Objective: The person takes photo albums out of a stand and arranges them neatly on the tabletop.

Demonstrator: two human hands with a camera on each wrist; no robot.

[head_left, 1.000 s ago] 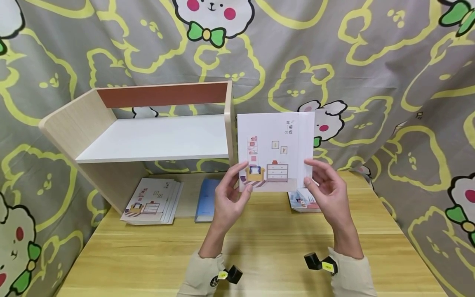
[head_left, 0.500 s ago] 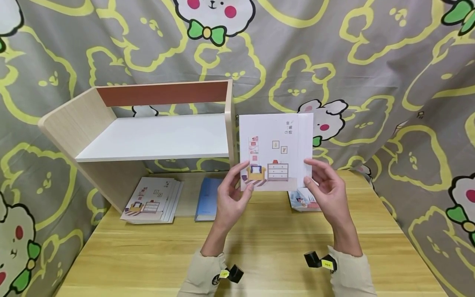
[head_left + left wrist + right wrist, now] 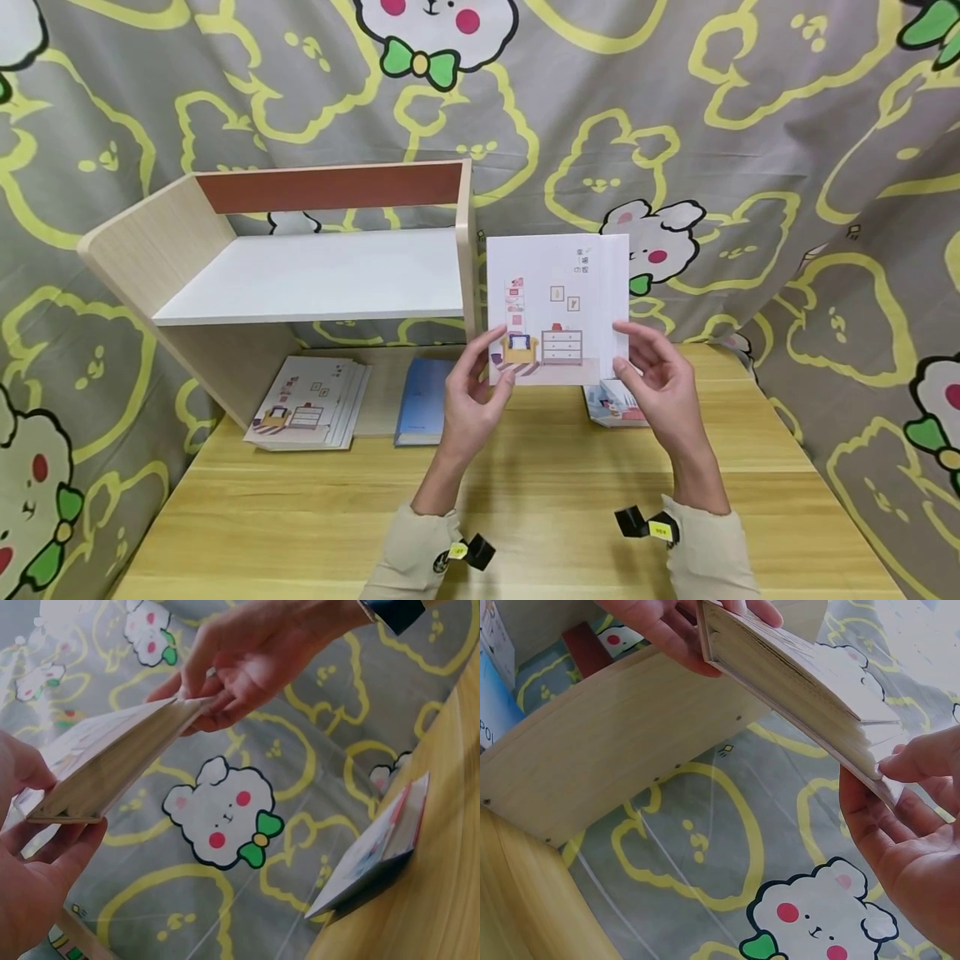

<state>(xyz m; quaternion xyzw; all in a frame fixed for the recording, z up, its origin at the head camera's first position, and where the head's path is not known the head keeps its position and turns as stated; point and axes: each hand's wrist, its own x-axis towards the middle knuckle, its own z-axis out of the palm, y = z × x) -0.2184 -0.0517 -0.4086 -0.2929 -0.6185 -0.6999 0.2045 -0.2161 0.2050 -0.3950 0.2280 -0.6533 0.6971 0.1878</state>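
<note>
A white square book (image 3: 555,283), its cover printed with a drawn armchair, dresser and small frames, is held up above the table by both hands. My left hand (image 3: 474,400) pinches its lower left edge between thumb and fingers. On the opposite edge, my right hand (image 3: 665,396) grips it the same way. From the right wrist view, the book's page block (image 3: 780,682) shows along one side. Behind the held book, another book with a blue-and-pink cover (image 3: 611,404) lies on the table, partly hidden.
At left stands a wooden shelf unit with a white shelf (image 3: 322,275). Beneath it lie a stack of white books (image 3: 300,408) and a blue book (image 3: 422,404), the latter partly behind the left hand. A patterned curtain (image 3: 750,275) hangs behind the wooden table (image 3: 300,517).
The left hand has shifted slightly right along with the book's left edge, and the book looks a little smaller in the head view. Both hands keep their hold.
</note>
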